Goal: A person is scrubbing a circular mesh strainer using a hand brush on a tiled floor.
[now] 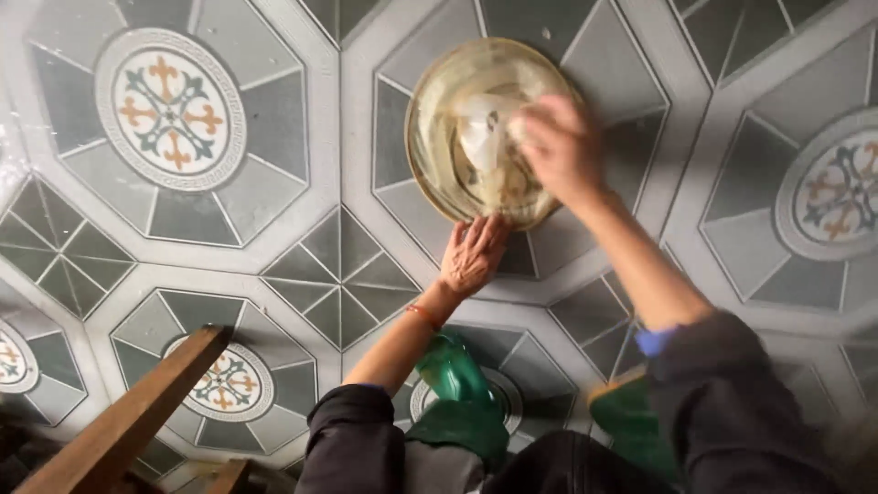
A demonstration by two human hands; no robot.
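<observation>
A round, shallow, yellowish translucent bowl (439,110) stands on the patterned tile floor, wet or soapy inside. My right hand (562,146) is inside the bowl, fingers closed on a pale cloth or scrubber (483,137) pressed to its bottom. The hand looks blurred. My left hand (473,254) rests at the bowl's near rim, fingers touching its edge and the floor. Both sleeves are dark and pushed up; an orange band circles my left wrist.
Grey and white octagonal floor tiles (274,137) with ornamental medallions fill the view. My green rubber boots (457,384) stand just below the bowl. A brown wooden piece (137,412), like a stool leg or rail, juts in at the lower left.
</observation>
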